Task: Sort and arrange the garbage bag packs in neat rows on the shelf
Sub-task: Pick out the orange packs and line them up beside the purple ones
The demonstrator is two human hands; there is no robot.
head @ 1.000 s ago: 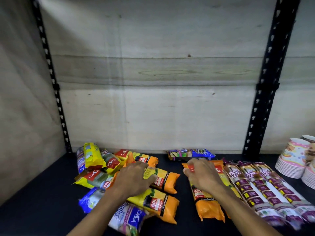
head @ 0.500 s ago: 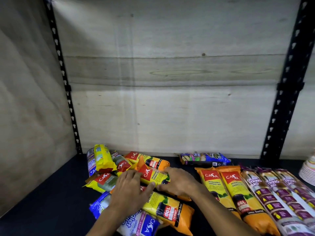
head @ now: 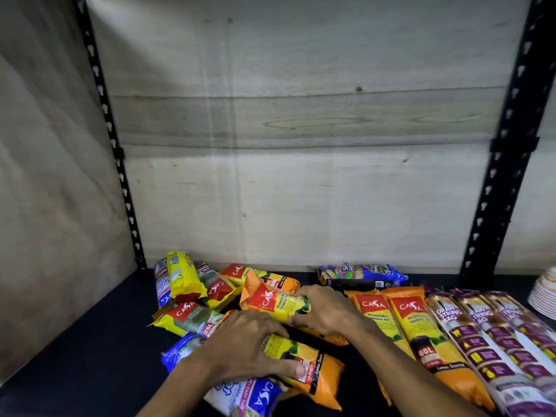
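both hands work the loose heap on the left half of the dark shelf — the part that is not yet in rows. the right hand is wrapped around the far end of an orange casa pack that lies tilted across the top of the heap, fingers curled over it, so it looks held to be lifted clear rather than slid. the left hand lies spread and flat on a second orange pack nearer the camera, thumb along its front edge, pressing more than gripping (probably to keep the pile from shifting while the top pack comes away). to the right, 2 orange casa packs already lie side by side, lengthwise, touching each other, and just beside them 3 purple drawstring packs run parallel in the same direction — that sets the pattern, like with like. the held pack matches the orange pair, so its place is likely next to them. yellow packs and blue-and-white packs are jumbled in the heap, overlapping at odd angles, and a blue pack lies alone, crosswise, against the back wall. a stack of paper plates or cups shows at the far right edge.
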